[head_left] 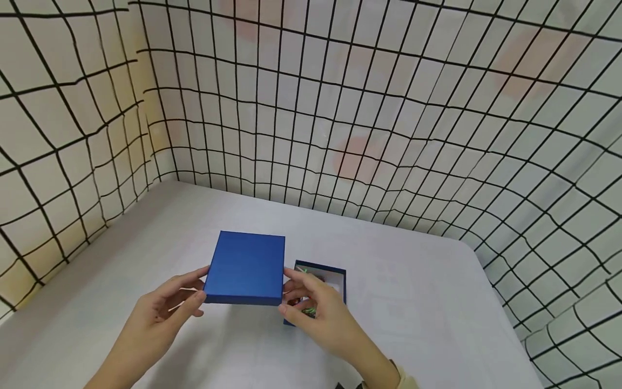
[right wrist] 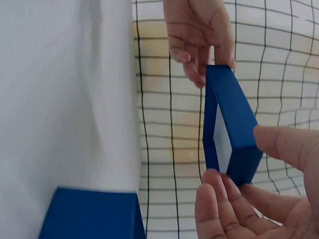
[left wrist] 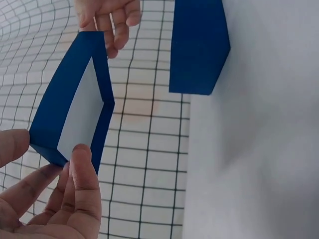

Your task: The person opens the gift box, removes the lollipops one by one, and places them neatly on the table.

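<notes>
A flat blue box lid is held level above the table between both hands, its smooth top facing up. My left hand grips its left edge, thumb at the near corner. On the opposite edge, my right hand pinches the lid with thumb and fingers. The left wrist view shows the lid's white hollow inside. Under and beyond the right hand stands the open blue box, partly hidden by that hand. Small green and red items lie in it, too covered to make out.
A white cloth-covered table lies under everything. Black wire grid panels with pale sheeting behind them rise along its back and sides. In the right wrist view, the box's blue outer wall stands on the tabletop.
</notes>
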The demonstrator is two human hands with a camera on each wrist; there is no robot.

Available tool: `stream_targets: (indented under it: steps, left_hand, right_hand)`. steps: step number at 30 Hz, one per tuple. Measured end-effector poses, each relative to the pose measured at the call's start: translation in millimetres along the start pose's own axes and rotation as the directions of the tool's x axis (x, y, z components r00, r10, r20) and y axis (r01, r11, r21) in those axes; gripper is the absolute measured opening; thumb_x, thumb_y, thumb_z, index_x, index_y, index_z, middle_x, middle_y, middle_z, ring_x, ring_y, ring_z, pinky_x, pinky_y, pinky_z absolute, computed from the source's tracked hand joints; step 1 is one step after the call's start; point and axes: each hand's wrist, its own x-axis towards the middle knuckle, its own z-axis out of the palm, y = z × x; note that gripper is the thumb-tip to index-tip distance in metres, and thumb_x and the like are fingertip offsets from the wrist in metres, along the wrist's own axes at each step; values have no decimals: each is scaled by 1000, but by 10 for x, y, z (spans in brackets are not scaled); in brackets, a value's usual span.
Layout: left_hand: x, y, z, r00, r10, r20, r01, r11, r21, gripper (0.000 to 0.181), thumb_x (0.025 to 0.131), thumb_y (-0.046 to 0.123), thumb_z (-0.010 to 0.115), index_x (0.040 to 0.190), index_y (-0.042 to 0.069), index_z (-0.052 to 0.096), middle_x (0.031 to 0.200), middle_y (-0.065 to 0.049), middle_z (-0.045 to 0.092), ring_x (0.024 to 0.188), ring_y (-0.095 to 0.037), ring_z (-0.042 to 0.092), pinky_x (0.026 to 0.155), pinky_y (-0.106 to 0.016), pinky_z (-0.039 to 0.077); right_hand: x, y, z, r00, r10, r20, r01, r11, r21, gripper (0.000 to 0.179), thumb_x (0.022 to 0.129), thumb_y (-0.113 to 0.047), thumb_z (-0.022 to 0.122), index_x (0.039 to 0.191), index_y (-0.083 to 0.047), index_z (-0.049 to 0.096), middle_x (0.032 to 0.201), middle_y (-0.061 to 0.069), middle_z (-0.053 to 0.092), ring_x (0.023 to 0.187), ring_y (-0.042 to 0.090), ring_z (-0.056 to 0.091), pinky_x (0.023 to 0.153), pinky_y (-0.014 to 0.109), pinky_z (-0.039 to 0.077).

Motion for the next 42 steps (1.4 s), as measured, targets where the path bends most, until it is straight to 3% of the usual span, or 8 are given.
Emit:
stream_targets:
  steps: [6, 10, 16, 21, 29, 35, 38, 42]
  left_hand:
    - [-69, -58, -107, 999, 51, -9, -52, 999, -9, 41, 109, 14, 64, 149, 21, 63, 142, 9, 64, 114, -2, 74, 88, -23, 62]
    - [-102, -116, -166, 999, 36, -16, -36, 999, 4, 44, 110, 13, 63, 153, 19, 60, 148, 15, 62, 120, 5, 69, 92, -15, 58]
    - [-122, -229, -257, 997, -69, -39, 71, 995, 65, 42, 113, 26, 59, 155, 23, 58, 149, 24, 60, 123, 16, 61, 92, -7, 51]
    - [-140, -328, -350, 991, -128, -34, 130, 988, 82, 41, 115, 32, 52, 155, 25, 58, 144, 25, 62, 124, 18, 57, 92, -4, 47]
    - [-194, -437, -447, 999, -46, 22, 49, 986, -158, 42, 117, 15, 43, 157, 5, 53, 143, 17, 67, 127, 6, 66, 98, -9, 52]
    - [-184, -452, -440, 1000, -23, -6, 21, 971, -240, 40, 114, 7, 50, 154, 2, 55, 145, 17, 65, 124, 4, 68, 96, -17, 58]
    - [-197, -441, -442, 999, -29, -25, 22, 976, -216, 42, 112, 4, 54, 154, 3, 55, 144, 17, 65, 120, 3, 71, 93, -17, 59]
    - [-203, -427, -443, 997, -54, -57, 51, 998, -43, 42, 111, 9, 58, 154, 9, 56, 138, 21, 66, 114, 7, 72, 89, -12, 57]
  right_hand:
    - [52, -24, 175, 1000, -6, -20, 7, 1000, 21, 55, 104, -26, 74, 154, -12, 56, 143, 4, 64, 128, 22, 69, 98, 26, 60]
    - [80, -33, 286, 1000, -9, -26, 9, 1000, 10, 55, 105, -29, 72, 154, -12, 56, 156, 4, 58, 141, 25, 62, 109, 34, 57]
    - [117, -39, 412, 1000, 13, 6, -13, 1000, 11, 58, 105, -34, 71, 156, -13, 52, 163, 1, 54, 150, 25, 54, 116, 40, 52]
    - [140, -51, 496, 999, 29, 32, -31, 998, 62, 56, 105, -30, 72, 156, -15, 53, 160, 2, 57, 147, 24, 57, 114, 29, 52]
    - [153, -64, 602, 997, 48, 55, -54, 990, 128, 56, 106, -28, 71, 157, -15, 51, 161, 3, 55, 143, 21, 60, 106, 22, 53]
    - [163, -64, 657, 999, 38, 36, -44, 982, 182, 53, 106, -25, 70, 155, -14, 52, 157, 5, 57, 141, 25, 60, 104, 24, 53]
    - [176, -67, 713, 999, 47, 24, -51, 977, 208, 51, 106, -22, 70, 153, -14, 53, 152, 5, 60, 138, 23, 60, 104, 24, 52]
    - [197, -60, 781, 998, 65, -5, -63, 974, 216, 49, 105, -21, 71, 151, -14, 55, 146, 5, 62, 134, 21, 60, 106, 25, 51]
